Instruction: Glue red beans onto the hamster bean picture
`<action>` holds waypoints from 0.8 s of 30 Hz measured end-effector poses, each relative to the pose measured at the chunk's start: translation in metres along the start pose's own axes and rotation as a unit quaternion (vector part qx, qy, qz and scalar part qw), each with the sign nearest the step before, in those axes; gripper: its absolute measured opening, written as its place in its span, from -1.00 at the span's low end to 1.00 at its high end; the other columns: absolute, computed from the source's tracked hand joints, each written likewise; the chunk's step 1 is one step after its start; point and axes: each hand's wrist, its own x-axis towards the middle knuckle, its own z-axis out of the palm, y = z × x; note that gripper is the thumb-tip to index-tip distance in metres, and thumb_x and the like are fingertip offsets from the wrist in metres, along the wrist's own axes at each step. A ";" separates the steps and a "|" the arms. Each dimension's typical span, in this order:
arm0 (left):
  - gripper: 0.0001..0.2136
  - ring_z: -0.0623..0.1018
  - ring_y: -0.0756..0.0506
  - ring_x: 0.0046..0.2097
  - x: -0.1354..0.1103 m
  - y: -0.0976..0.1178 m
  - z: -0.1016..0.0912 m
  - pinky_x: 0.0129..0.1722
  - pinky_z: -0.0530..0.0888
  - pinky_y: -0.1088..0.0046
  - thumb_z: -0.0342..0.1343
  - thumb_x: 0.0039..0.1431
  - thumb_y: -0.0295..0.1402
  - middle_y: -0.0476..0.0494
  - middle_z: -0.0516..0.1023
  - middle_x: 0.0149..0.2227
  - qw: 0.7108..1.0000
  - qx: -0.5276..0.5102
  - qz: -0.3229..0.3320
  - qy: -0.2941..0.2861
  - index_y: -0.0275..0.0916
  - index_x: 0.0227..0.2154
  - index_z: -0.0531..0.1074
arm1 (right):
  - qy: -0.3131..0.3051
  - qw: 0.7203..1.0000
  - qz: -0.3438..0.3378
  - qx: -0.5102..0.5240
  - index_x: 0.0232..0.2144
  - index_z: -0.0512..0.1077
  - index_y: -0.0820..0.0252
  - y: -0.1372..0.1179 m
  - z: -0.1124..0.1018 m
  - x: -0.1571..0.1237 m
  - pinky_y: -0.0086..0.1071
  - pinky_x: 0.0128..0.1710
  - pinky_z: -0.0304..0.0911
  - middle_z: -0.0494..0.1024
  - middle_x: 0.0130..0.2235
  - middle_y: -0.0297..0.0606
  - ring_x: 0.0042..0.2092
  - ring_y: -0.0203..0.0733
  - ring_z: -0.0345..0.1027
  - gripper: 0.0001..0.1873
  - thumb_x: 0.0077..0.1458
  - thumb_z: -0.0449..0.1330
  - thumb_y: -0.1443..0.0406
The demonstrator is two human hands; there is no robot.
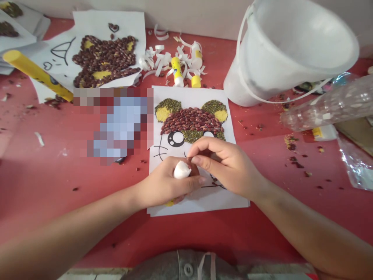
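My left hand (163,184) is wrapped around a glue stick (182,171), its white end pointing up between thumb and forefinger. Thumb and forefinger of my right hand (230,165) are pinched together beside it; whatever small thing they hold cannot be made out. Both hands hover over a paper with a printed animal face (233,196). Red-brown beans (192,119) cover its forehead, while small green beans (190,136) fill the ears and a patch between the eyes. Yellow grains (163,114) lie inside the ears. My hands hide much of the lower face.
A white bucket (256,74) stands at the back right, near a clear plastic bottle (329,103). Paper strips and a yellow-capped glue stick (176,72) lie behind the drawing. Another bean picture (106,60), a yellow tube (37,74) and a blurred-out object (122,120) are left.
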 end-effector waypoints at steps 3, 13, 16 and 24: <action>-0.73 0.23 0.15 -0.72 -0.001 0.003 -0.001 -0.76 0.18 0.68 0.14 0.03 -0.32 0.13 0.25 -0.76 0.999 0.045 0.008 -0.016 -0.27 -0.66 0.24 | -0.019 1.000 0.009 0.012 -0.40 0.38 0.20 -0.002 -0.001 0.000 -0.57 -0.38 0.25 0.45 -0.39 -0.42 -0.37 -0.47 0.33 -0.94 0.12 0.13 0.40; -0.74 0.20 0.17 -0.69 -0.001 0.005 -0.003 -0.74 0.15 0.69 0.11 0.07 -0.38 0.14 0.23 -0.73 0.994 0.077 0.017 -0.071 -0.28 -0.66 0.23 | -0.031 0.997 -0.040 -0.053 -0.42 0.40 0.20 -0.004 -0.004 -0.002 -0.50 -0.32 0.26 0.47 -0.40 -0.40 -0.34 -0.43 0.35 -0.89 0.12 0.13 0.43; -0.76 0.20 0.17 -0.69 0.000 0.005 -0.003 -0.74 0.16 0.69 0.10 0.08 -0.37 0.14 0.23 -0.73 0.994 0.079 0.013 -0.079 -0.28 -0.64 0.24 | -0.026 0.995 -0.064 -0.068 -0.44 0.40 0.21 -0.003 -0.003 -0.002 -0.50 -0.35 0.25 0.48 -0.41 -0.39 -0.36 -0.42 0.34 -0.89 0.12 0.13 0.44; -0.75 0.19 0.16 -0.69 0.001 0.006 -0.002 -0.74 0.16 0.68 0.15 -0.01 -0.35 0.15 0.20 -0.74 0.993 0.089 -0.021 -0.073 -0.27 -0.65 0.22 | -0.034 0.996 -0.070 -0.051 -0.43 0.39 0.19 0.002 -0.003 -0.002 -0.50 -0.43 0.22 0.49 -0.40 -0.37 -0.39 -0.42 0.32 -0.88 0.12 0.11 0.44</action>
